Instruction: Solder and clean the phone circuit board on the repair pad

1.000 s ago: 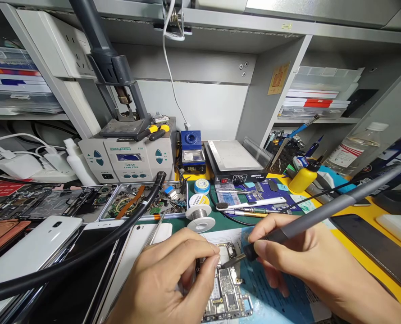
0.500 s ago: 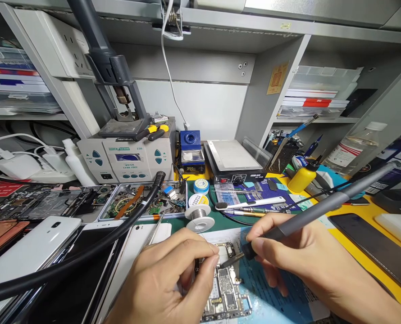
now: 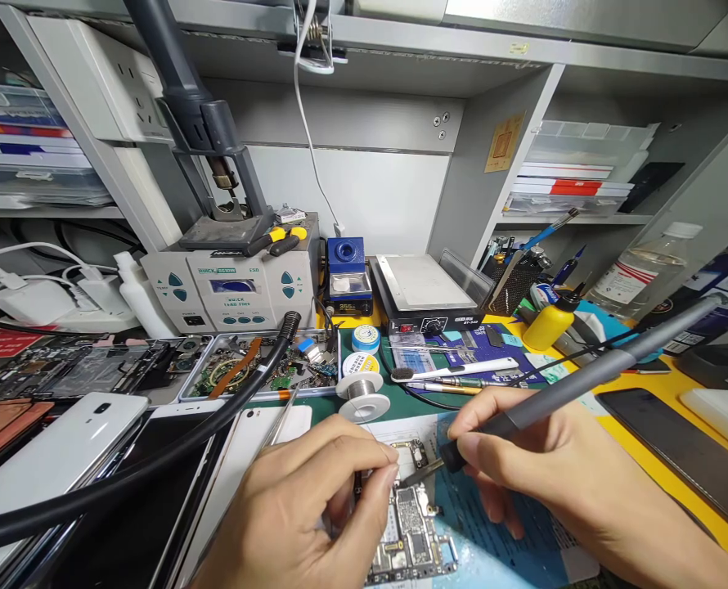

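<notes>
My right hand (image 3: 523, 466) grips a grey soldering iron (image 3: 560, 401) like a pen. Its dark tip meets the upper part of a phone circuit board (image 3: 410, 523), which lies on a light blue printed sheet (image 3: 492, 540). Thumb and forefinger of my left hand (image 3: 315, 499) are pinched together just left of the tip, on thin solder wire that leads from the white solder spool (image 3: 364, 398) behind. Metal tweezers (image 3: 280, 419) stick out beyond the left knuckles; whether this hand holds them I cannot tell. My left hand covers part of the board.
Several phones (image 3: 87, 458) lie at the left under a thick black hose (image 3: 173, 466). Behind are a tray of circuit boards (image 3: 259, 368), a hot-air station (image 3: 229, 286), a flat heating plate (image 3: 425, 286) and a white brush (image 3: 456, 368). A yellow bottle (image 3: 548, 323) stands right.
</notes>
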The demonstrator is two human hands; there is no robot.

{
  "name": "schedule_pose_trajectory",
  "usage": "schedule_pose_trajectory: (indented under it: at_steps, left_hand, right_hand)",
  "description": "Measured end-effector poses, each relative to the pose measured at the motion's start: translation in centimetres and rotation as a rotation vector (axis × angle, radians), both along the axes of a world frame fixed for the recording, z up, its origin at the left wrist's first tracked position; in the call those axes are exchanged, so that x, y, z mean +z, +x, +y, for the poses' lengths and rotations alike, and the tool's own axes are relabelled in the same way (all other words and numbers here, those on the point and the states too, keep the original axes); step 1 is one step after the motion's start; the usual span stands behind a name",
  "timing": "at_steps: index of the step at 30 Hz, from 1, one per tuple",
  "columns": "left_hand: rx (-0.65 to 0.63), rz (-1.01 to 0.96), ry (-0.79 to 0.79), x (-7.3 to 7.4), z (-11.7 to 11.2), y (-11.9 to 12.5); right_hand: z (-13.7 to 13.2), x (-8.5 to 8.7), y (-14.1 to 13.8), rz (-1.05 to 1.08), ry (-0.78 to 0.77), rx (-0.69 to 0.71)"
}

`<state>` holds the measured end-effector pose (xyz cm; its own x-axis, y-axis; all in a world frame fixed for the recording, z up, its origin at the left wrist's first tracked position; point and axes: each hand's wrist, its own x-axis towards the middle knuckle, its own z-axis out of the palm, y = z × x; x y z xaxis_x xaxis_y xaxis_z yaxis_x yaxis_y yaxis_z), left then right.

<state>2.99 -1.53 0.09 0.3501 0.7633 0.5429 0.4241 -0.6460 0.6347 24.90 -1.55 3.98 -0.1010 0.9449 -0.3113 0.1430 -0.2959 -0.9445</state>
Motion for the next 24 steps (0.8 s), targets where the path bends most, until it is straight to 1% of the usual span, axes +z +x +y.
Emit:
schedule_pose_trajectory:
  at_steps: [12,21,24]
  left_hand:
    - [0.002,-0.017,0.032,-0.05,0.03,-0.01]
    - [0.004,-0.013,0.022,0.02,0.15,0.15]
    - [0.006,-0.019,0.023,-0.04,0.15,0.06]
  right_hand:
    - [-0.09,-0.21,0.22,-0.004,-0.003,0.014]
    - [0.0,-0.02,-0.11,0.014,-0.003,-0.017]
    - [-0.02,0.08,0.0,0.011,-0.015,-0.001]
